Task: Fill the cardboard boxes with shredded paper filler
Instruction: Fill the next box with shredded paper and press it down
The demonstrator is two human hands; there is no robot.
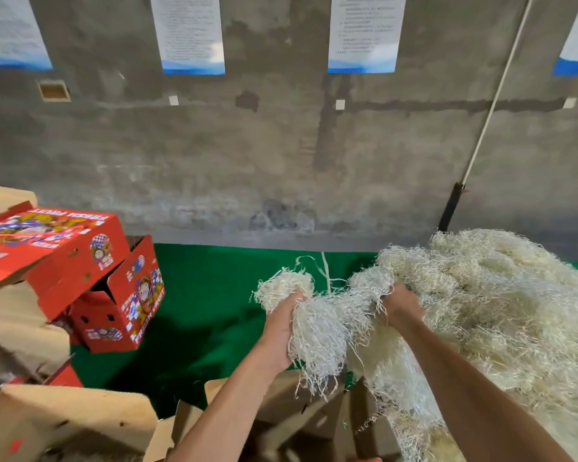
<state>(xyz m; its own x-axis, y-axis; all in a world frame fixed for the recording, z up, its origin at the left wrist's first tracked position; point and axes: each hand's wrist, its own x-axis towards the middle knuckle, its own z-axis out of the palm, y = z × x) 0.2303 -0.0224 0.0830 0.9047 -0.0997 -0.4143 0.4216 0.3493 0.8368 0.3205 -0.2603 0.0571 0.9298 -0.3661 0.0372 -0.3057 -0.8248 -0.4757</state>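
both hands are raised over an open brown box [301, 408] at the bottom centre, its flaps spread out under the forearms. the left hand [281, 323] clenches a wad of filler [317, 331], with a tuft sticking out above the fist and loose strands hanging down toward the box mouth. the right hand [401, 306] is dug into the near edge of the big filler pile [501, 295], fingers curled into the strands and gripping them. the wad and the pile are joined by a stretched band of strands between the two hands.

the pile fills the right side, reaching from the wall [281, 155] down to the bottom edge of the view. its left edge stops near the middle, just beside the right hand.

left of the hands lies a wide stretch of bare green mat [207, 295], running back to the foot of the wall. at the far left, red fruit boxes [77, 261] are stacked tilted, one leaning over another, their corners jutting toward the mat. brown cartons [67, 418] crowd the lower left corner, close to the left forearm.

a white pole [494, 101] leans against the wall behind the pile. printed sheets [191, 35] hang along the top of the wall.
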